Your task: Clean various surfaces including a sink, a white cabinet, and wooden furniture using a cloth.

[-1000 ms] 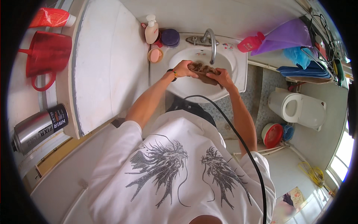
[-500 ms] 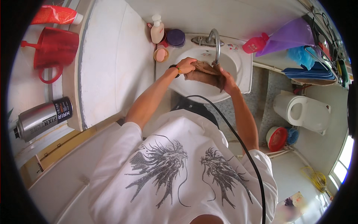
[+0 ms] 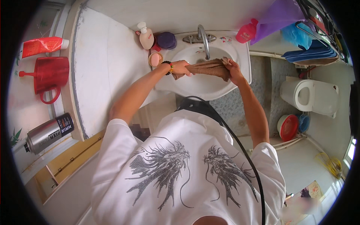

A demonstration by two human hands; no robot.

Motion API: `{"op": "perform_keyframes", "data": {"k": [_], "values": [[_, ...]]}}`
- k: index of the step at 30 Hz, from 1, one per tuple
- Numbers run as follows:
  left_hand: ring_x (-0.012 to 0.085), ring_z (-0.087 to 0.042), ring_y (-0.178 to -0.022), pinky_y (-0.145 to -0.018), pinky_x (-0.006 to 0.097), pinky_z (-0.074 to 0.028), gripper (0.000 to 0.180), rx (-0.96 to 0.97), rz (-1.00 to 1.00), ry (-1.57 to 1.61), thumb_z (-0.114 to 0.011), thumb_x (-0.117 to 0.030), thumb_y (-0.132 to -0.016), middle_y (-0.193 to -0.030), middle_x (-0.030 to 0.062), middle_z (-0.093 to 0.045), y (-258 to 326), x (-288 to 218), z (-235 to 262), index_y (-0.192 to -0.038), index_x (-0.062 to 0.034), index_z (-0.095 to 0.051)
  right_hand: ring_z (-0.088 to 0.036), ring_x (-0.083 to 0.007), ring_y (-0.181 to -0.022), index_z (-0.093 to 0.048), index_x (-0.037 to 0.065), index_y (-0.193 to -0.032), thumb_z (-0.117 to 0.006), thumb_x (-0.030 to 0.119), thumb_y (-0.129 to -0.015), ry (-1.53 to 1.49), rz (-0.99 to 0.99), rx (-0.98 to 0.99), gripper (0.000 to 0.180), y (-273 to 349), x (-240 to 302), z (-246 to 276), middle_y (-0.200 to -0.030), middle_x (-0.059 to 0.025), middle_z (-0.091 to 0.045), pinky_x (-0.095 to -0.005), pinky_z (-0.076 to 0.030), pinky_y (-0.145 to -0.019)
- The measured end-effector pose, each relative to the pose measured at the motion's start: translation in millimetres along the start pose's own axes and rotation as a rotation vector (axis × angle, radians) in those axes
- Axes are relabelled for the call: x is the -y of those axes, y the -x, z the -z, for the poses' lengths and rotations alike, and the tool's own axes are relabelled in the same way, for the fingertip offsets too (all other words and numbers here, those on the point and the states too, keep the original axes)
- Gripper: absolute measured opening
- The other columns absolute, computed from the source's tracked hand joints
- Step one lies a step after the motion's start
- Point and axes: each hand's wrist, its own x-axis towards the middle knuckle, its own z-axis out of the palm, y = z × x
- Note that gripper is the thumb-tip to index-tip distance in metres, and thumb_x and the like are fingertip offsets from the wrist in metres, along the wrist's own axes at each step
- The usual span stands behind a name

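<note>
A brown cloth is stretched sideways over the white sink basin, held between my two hands. My left hand grips its left end, a short piece hanging below the fingers. Its right end is pinched in my right hand, near the basin's right rim. Just beyond the cloth, the metal faucet arches over the basin. I cannot make out whether water runs from it. A beaded bracelet circles my left wrist.
Left of the faucet stand a pump bottle, a dark round container and pink soap in a dish. A pink bottle stands at the right corner. A black cable crosses my front. A toilet is at right.
The cloth was bunched under the faucet. Now it is pulled out lengthwise, nearer to me, with my hands farther apart. The view has shifted slightly.
</note>
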Motion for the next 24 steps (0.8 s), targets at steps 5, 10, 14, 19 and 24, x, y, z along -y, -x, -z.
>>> {"op": "perform_keyframes", "data": {"k": [5, 10, 14, 19, 24], "values": [[0.0088, -0.048, -0.049, -0.042, 0.026, -0.038, 0.031, -0.114, 0.062, 0.570, -0.062, -0.022, -0.097, -0.070, 0.0016, -0.059, 18.0, -21.0, -7.4, -0.119, 0.0004, -0.064, -0.064, -0.0218, -0.105, -0.059, 0.004, -0.108, -0.057, 0.013, -0.099, -0.412, -0.101, 0.269, 0.012, 7.5, -1.9, 9.8, -0.099, -0.0088, -0.064, -0.0339, -0.057, -0.085], [0.0033, -0.033, -0.045, -0.038, 0.021, -0.024, 0.027, 0.000, 0.129, 0.739, -0.059, -0.022, -0.100, -0.064, -0.0034, -0.050, 14.8, -11.9, 9.1, -0.111, 0.0017, -0.062, -0.065, -0.0314, -0.099, -0.056, 0.003, -0.096, -0.076, 0.007, -0.082, 0.953, 0.007, 0.225, 0.025, 18.0, 13.7, -22.9, -0.096, -0.0112, -0.065, -0.0399, -0.053, -0.084], [0.0025, -0.026, -0.044, -0.038, 0.021, -0.018, 0.019, 0.032, 0.172, 0.883, -0.057, -0.023, -0.101, -0.062, -0.0063, -0.042, 18.1, -8.1, 14.9, -0.101, -0.0040, -0.060, -0.069, -0.0325, -0.093, -0.055, 0.002, -0.097, -0.079, 0.002, -0.077, 1.253, 0.352, 0.213, 0.030, 31.2, 13.0, -50.3, -0.097, -0.0170, -0.067, -0.0380, -0.054, -0.080], [0.0076, -0.040, -0.053, -0.045, 0.022, -0.033, 0.017, 0.110, 0.142, 1.195, -0.059, -0.024, -0.100, -0.067, -0.0025, -0.047, 0.4, 15.9, 0.8, -0.097, -0.0072, -0.055, -0.064, -0.0417, -0.090, -0.059, 0.003, -0.106, -0.078, 0.001, -0.074, 0.928, 0.642, 0.046, 0.038, 15.8, 0.8, -44.6, -0.096, -0.0196, -0.066, -0.0465, -0.053, -0.080], [0.0283, -0.059, -0.115, -0.099, 0.045, -0.048, 0.029, -0.065, -0.074, 1.770, -0.058, -0.036, -0.102, -0.107, 0.0102, -0.060, -41.4, -18.9, -77.2, -0.113, -0.0096, -0.055, -0.064, -0.0417, -0.098, -0.063, 0.004, -0.112, -0.073, -0.003, -0.073, 0.978, 0.556, -0.270, 0.041, 40.1, -14.8, -87.9, -0.101, -0.0218, -0.067, -0.0457, -0.054, -0.082]]}}
